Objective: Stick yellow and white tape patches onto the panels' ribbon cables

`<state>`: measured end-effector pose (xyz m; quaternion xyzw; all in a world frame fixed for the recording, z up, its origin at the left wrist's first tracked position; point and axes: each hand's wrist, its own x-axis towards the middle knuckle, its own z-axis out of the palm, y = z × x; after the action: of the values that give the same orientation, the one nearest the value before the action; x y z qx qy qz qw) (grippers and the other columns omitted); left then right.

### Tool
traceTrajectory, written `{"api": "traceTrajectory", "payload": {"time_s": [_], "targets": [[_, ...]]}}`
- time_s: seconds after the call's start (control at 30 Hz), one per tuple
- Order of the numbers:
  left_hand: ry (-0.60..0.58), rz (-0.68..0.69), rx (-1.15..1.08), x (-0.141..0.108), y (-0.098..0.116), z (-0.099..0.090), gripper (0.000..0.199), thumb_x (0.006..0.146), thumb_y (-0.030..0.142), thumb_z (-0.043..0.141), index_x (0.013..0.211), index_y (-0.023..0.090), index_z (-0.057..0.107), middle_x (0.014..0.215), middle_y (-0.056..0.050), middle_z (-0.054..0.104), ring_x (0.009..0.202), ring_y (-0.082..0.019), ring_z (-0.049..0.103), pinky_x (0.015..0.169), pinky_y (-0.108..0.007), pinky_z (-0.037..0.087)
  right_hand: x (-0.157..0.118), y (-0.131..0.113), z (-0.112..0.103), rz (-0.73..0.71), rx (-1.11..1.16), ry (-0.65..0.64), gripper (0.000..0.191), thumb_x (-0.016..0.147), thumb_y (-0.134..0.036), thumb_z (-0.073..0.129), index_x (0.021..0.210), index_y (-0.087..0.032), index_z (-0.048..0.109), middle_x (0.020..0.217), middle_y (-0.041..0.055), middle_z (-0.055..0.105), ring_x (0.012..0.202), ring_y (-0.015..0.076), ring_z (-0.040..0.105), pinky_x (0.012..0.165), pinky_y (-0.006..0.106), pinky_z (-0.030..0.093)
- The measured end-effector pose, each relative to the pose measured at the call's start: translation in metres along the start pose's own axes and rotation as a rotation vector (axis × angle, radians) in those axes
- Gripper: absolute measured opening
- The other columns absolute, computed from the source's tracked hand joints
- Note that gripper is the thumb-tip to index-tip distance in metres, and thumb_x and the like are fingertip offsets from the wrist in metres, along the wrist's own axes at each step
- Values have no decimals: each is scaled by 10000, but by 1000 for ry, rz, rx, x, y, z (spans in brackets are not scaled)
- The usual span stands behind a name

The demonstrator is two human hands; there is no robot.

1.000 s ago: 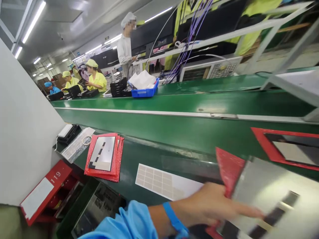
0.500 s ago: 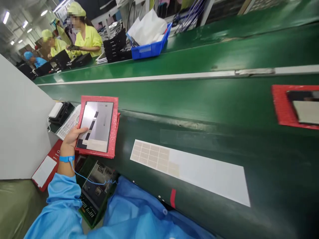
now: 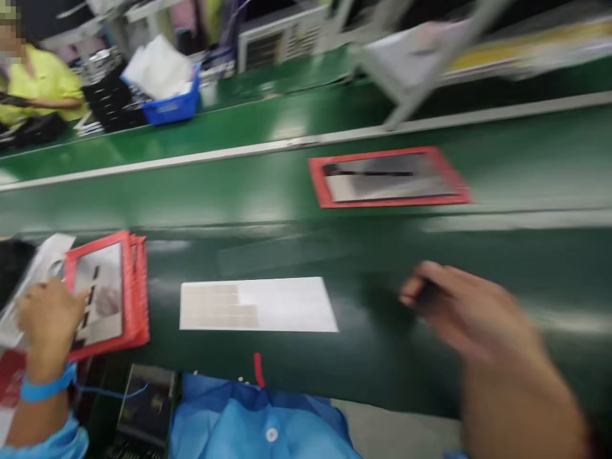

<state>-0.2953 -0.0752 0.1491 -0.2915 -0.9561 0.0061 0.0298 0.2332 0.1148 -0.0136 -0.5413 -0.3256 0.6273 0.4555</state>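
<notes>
The left hand (image 3: 50,312), thumb apart from its fingers, lies at the left side of a metal-backed panel (image 3: 106,293) atop red foam sheets (image 3: 138,299) at the table's (image 3: 363,363) left end; I cannot tell whether it grips. The blurred right hand (image 3: 459,312) curls above the table's right part, its contents unclear. A label sheet (image 3: 291,305) lies toward the near edge.

A factory assembly line, by its long, glossy green bench (image 3: 215,191), with a yellow-clad co-worker (image 3: 45,80) beyond its left part and flat grey rectangular panels (image 3: 111,264) stacked on red sheets (image 3: 137,287) at its near left.
</notes>
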Motion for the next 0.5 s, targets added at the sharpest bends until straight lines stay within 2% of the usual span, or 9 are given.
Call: {"api": "traceTrajectory", "payload": {"time_s": [0.03,0.1,0.17,0.23,0.3,0.4,0.5], "targets": [[33,118,55,4,25,-7,527,891,564,573,1229,175,684,1197,-249,733,1383,-589,525,1099,-761,414,8,0,-1,-3,0,39,364,964,-424,806,797,-173,603,680,-17,612,562,110,578,516,203,500],[-5,391,80,9,87,-14,629,908,633,505,1314,187,683,1299,-217,725,1295,-519,627,1037,-651,516,23,1,3,-21,12,74,471,785,-519,929,786,-187,595,655,-8,619,549,129,586,502,218,500],[-80,671,48,11,163,-11,579,918,642,552,1331,262,700,1371,-99,731,1310,-403,654,1079,-520,526,32,2,12,-42,20,87,626,600,-643,988,772,-199,582,635,-1,623,529,138,583,460,216,467],[-195,938,28,14,247,1,433,967,592,597,1242,294,749,1326,-46,757,1271,-343,685,1072,-450,534,36,1,23,-59,19,81,732,495,-749,978,744,-199,564,614,14,628,499,135,570,424,206,423],[-223,1050,12,20,330,16,344,994,547,652,1151,263,766,1220,-59,773,1161,-278,722,1035,-410,560,36,0,31,-74,14,57,775,488,-827,935,712,-193,551,590,36,629,468,128,552,409,204,393],[-195,1152,-4,28,442,34,380,1030,481,681,1262,181,689,1282,-99,708,1133,-240,702,1013,-469,598,40,-4,36,-109,18,18,788,547,-892,859,722,-190,549,572,44,623,448,128,546,408,207,375],[-153,1215,-9,33,527,47,409,1029,437,694,1346,183,646,1375,-113,657,1199,-262,675,1025,-497,602,48,-6,39,-146,29,15,790,592,-933,782,761,-203,531,570,38,625,447,140,560,407,209,364]]}}
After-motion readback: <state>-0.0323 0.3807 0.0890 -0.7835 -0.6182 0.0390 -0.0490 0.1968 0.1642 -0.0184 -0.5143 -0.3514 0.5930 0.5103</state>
